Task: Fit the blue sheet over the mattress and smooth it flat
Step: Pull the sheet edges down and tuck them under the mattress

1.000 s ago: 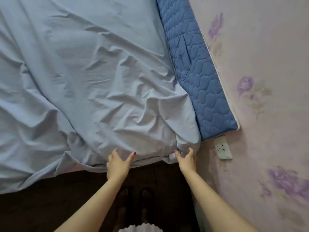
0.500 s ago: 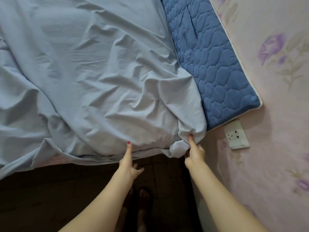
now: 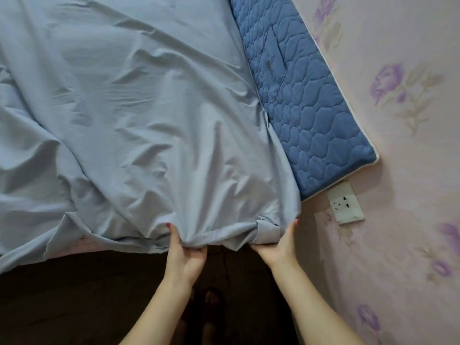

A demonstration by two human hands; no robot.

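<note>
The sheet lies wrinkled over most of the mattress, leaving a quilted blue strip bare along the wall; its near edge hangs bunched over the bed's foot. The left hand grips that edge, thumb on top and fingers curled under the fabric, and the right hand grips the gathered corner the same way, just beside the wall. A socket sits on the wall near the mattress corner, above the dark floor.
</note>
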